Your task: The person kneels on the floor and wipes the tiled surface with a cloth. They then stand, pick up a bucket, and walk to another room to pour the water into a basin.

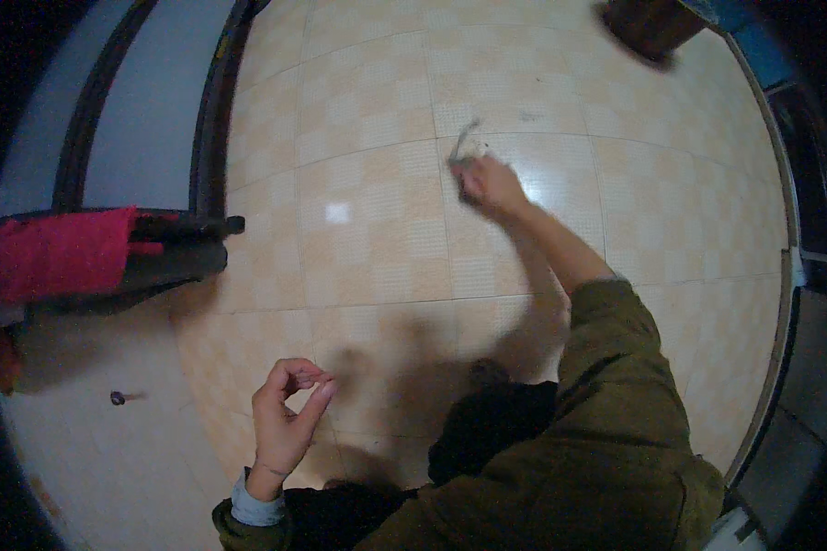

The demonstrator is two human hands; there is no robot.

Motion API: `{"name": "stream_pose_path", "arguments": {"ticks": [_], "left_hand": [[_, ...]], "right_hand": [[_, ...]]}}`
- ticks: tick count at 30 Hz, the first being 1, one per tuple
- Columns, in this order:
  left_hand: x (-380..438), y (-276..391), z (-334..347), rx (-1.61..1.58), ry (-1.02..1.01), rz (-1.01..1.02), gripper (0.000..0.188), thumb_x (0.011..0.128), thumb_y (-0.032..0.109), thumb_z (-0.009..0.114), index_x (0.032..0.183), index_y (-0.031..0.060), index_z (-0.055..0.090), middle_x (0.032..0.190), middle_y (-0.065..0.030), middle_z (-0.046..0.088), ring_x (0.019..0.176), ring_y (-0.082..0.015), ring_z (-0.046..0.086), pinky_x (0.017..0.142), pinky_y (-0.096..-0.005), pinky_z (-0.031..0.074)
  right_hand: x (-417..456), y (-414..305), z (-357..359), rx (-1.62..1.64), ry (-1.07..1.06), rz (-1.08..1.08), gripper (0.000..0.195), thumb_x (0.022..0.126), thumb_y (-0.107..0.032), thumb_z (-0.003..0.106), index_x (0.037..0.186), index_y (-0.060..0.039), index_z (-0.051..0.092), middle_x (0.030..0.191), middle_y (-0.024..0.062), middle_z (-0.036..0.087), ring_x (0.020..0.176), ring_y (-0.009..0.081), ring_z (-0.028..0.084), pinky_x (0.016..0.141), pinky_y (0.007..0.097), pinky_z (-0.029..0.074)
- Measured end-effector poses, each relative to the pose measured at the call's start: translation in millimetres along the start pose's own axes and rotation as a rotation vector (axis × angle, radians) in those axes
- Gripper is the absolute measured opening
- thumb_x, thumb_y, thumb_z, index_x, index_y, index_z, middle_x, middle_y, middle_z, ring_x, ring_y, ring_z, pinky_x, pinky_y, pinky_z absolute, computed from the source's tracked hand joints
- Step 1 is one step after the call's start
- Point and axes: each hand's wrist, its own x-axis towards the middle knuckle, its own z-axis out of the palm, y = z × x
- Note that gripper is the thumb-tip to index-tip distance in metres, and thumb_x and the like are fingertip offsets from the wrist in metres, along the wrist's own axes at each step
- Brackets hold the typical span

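My right hand (486, 184) reaches far forward, low over the beige tiled floor (372, 255). Its fingers are closed around something greyish and thin, perhaps a strip or a cloth (464, 141), blurred and curving up from the fingertips. Small dark specks lie on the tiles beside and beyond the hand. Near the lower left, my left hand (293, 413) is raised with thumb and fingertips pinched together. Whether anything tiny sits in that pinch does not show. Olive sleeves cover both arms, with a light blue cuff at the left wrist.
A dark-framed piece with pale panels (138, 117) stands at the left, a pink cloth (62, 255) draped below it. On the left wall or door is a small dark knob (117, 398). A brown round-based object (651, 31) stands at the top right. A raised sill (775, 386) edges the right side.
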Motion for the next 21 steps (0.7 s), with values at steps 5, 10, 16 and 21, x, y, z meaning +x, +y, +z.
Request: {"name": "stream_pose_path", "arguments": {"ticks": [5,10,16,21], "left_hand": [[9,4,-3,0.067,0.013,0.017,0.016,0.076,0.003,0.062,0.089,0.0025,0.051,0.082,-0.0054,0.059,0.078,-0.0115,0.057,0.073,-0.0247,0.046],[59,33,-11,0.251,-0.085,0.121,0.016,0.076,0.004,0.061,0.088,0.0016,0.051,0.08,-0.0053,0.059,0.075,-0.0114,0.056,0.072,-0.0247,0.046],[124,87,-30,0.326,-0.056,0.159,0.019,0.076,0.004,0.061,0.092,0.0024,0.05,0.077,-0.0035,0.058,0.075,-0.0099,0.056,0.072,-0.0239,0.046],[125,112,-63,0.333,0.034,0.089,0.017,0.077,0.003,0.06,0.091,0.0032,0.049,0.079,-0.002,0.055,0.076,-0.0087,0.053,0.072,-0.0233,0.044]], "right_hand": [[-195,-35,27,0.027,-0.486,-0.448,0.025,0.073,-0.028,0.054,0.088,-0.0084,0.059,0.09,0.0103,0.057,0.072,0.0255,0.055,0.061,0.0384,0.042],[-167,-26,2,-0.145,-0.275,-0.738,0.046,0.072,-0.029,0.055,0.115,-0.0131,0.05,0.133,0.0056,0.035,0.115,0.0225,0.038,0.094,0.0415,0.03],[-12,1,-11,-0.338,0.023,-0.523,0.048,0.077,-0.031,0.049,0.123,-0.0205,0.044,0.136,0.0014,0.03,0.127,0.0217,0.024,0.099,0.0524,0.018],[67,25,-19,-0.482,0.159,-0.278,0.046,0.079,-0.031,0.045,0.124,-0.0212,0.042,0.138,0.0006,0.027,0.128,0.0193,0.022,0.096,0.0614,0.015]]}}
